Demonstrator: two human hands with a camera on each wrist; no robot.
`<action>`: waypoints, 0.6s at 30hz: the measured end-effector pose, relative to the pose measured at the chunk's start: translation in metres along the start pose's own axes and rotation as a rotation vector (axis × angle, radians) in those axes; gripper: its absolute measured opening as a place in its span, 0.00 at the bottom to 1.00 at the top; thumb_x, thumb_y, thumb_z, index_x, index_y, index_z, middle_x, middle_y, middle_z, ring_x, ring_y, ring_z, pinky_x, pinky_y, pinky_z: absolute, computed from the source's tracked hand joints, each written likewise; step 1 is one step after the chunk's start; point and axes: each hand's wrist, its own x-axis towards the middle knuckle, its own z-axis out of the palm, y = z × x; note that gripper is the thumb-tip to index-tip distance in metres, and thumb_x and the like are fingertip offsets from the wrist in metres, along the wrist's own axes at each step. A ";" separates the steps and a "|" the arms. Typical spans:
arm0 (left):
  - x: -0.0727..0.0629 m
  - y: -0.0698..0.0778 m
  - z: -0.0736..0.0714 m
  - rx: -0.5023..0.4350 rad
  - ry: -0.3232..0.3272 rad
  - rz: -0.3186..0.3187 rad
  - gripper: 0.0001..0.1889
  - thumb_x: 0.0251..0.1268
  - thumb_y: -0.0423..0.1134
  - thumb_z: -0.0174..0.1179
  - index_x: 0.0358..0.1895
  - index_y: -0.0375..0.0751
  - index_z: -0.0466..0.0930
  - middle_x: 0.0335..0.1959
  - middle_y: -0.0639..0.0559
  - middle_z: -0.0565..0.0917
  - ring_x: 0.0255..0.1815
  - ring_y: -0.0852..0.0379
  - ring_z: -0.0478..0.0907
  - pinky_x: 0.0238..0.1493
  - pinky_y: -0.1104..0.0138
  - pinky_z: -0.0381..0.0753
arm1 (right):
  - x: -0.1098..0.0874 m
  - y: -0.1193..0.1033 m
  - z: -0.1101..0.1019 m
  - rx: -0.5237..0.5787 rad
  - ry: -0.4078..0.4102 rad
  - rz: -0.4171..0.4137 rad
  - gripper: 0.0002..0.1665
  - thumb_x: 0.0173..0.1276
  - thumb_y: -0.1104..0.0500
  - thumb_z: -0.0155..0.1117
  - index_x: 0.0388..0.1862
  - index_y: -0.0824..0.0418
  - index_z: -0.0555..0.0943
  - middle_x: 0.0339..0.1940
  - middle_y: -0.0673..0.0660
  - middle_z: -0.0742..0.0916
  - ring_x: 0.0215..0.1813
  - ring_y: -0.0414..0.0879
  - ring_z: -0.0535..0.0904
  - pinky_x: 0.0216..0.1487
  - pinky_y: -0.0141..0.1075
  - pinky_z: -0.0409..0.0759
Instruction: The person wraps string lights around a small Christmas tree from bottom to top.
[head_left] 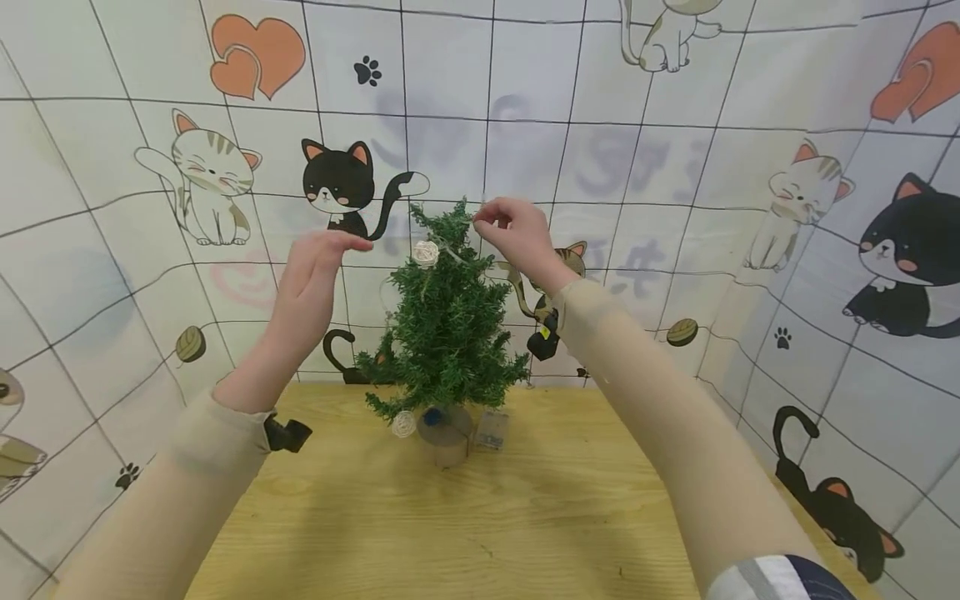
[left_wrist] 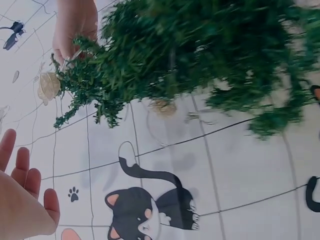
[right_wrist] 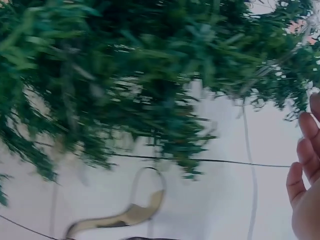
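Note:
A small green artificial Christmas tree (head_left: 450, 325) stands upright on the wooden table. My right hand (head_left: 519, 235) is at the treetop, thumb and forefinger pinched together on a thin clear wire of a string of ball lights. In the left wrist view the right hand (left_wrist: 76, 27) shows behind the top twigs, the wire running to a pale woven ball (left_wrist: 49, 86). Left of the treetop, my left hand (head_left: 309, 271) is raised with fingers extended, holding nothing and apart from the branches. One woven ball (head_left: 426, 253) hangs near the top; another woven ball (head_left: 403, 423) is at the lower branches.
The tree's round tan base (head_left: 447, 437) rests on the table (head_left: 450, 525), beside a small clear-looking box (head_left: 492, 429). A white grid cloth (head_left: 525, 158) printed with cats and hearts closes off the back and both sides.

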 end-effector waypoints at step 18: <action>-0.107 0.026 -0.009 -0.036 0.073 -0.149 0.29 0.82 0.42 0.26 0.44 0.33 0.81 0.51 0.48 0.78 0.56 0.61 0.69 0.53 0.67 0.59 | -0.034 0.033 0.030 0.259 -0.049 0.289 0.17 0.67 0.68 0.55 0.51 0.59 0.84 0.28 0.52 0.75 0.17 0.41 0.54 0.26 0.36 0.60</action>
